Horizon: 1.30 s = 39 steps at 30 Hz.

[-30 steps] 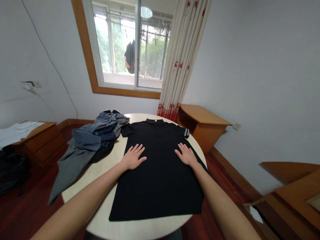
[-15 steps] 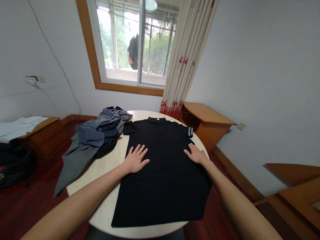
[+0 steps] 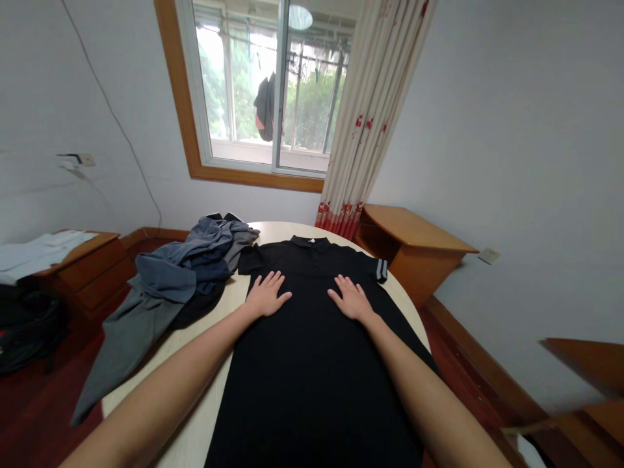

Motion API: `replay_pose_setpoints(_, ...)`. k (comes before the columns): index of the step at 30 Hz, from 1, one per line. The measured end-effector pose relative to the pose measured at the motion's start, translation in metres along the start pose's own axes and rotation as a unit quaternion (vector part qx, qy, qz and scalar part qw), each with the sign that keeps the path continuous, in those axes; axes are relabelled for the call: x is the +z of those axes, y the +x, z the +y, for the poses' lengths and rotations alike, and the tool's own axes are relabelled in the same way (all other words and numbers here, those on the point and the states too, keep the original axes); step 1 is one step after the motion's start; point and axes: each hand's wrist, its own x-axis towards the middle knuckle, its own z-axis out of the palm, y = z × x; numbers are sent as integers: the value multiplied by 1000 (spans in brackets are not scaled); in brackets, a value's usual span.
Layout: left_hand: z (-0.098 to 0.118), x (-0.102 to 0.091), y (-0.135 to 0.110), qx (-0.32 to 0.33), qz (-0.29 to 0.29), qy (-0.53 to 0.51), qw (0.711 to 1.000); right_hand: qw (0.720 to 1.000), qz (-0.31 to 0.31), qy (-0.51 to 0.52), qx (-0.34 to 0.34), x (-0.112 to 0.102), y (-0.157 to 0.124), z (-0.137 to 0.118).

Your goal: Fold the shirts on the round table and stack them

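A black polo shirt (image 3: 307, 364) lies spread out on the round pale table (image 3: 190, 364), its collar at the far side. Grey stripes mark its right sleeve end. My left hand (image 3: 266, 296) rests flat on the shirt's left side below the sleeve, fingers spread. My right hand (image 3: 351, 299) lies palm down on the shirt's chest, right of the middle, fingers also apart. Neither hand grips the cloth. The shirt's bottom hem runs out of the lower edge of the view.
A heap of crumpled grey, blue and black clothes (image 3: 180, 266) sits on the table's left side, partly hanging over the edge. Behind right stands a wooden desk (image 3: 414, 227) by the curtain (image 3: 365, 123). Farther left are a low wooden cabinet (image 3: 92, 266) and a black bag (image 3: 29, 325).
My right hand has moved left from the shirt's right edge onto its chest. My left hand stays near the left side, slightly higher. The view has come closer over the table.
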Motion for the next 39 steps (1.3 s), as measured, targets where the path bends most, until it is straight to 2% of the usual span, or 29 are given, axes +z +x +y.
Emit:
replay_pose_setpoints(2, -9, -1, 2, -17, 3, 10, 1000, 998, 5, -13, 63, -4, 6, 15)
replay_pose_setpoints(4, -3, -1, 7, -18, 10, 17, 1000, 995, 7, -22, 93, -7, 15, 14)
replay_pose_setpoints(5, 3, 0, 12, -9, 15, 17, 1000, 996, 8, -22, 83, -7, 21, 7)
replay_pose_setpoints(8, 26, 4, 32, 27, 20, 0, 999, 1000, 7, -8, -7, 0, 37, -25)
replay_pose_setpoints(11, 30, 6, 50, 25, 5, -16, 1000, 999, 2, 8, -41, 8, 50, -36)
replay_pose_setpoints(13, 18, 5, 57, 10, 5, -16, 1000, 1000, 9, 8, -23, 8, 56, -25)
replay_pose_setpoints(16, -5, 3, 60, -8, 17, -7, 1000, 999, 13, -2, 40, 1, 65, 2)
replay_pose_setpoints(18, -14, 2, 60, -13, 21, -3, 1000, 997, 7, -7, 72, -3, 72, 9)
replay_pose_setpoints(20, -17, 3, 60, -13, 23, -2, 1000, 998, 3, -8, 65, -5, 80, 6)
replay_pose_setpoints(24, -15, 4, 60, -13, 26, -1, 1000, 1000, 4, 2, 4, -2, 94, -2)
replay_pose_setpoints(26, -15, 3, 60, -13, 26, 0, 1000, 1000, 7, 1, 16, -2, 101, 8)
replay_pose_setpoints(31, -15, 2, 59, -16, 27, 6, 999, 995, 13, -22, 98, -11, 119, 46)
replay_pose_setpoints(33, -13, 2, 59, -21, 29, 11, 999, 994, 8, -29, 107, -13, 127, 46)
replay_pose_setpoints(39, -11, 3, 58, -22, 40, 17, 999, 1000, 0, -13, 21, -6, 149, 20)
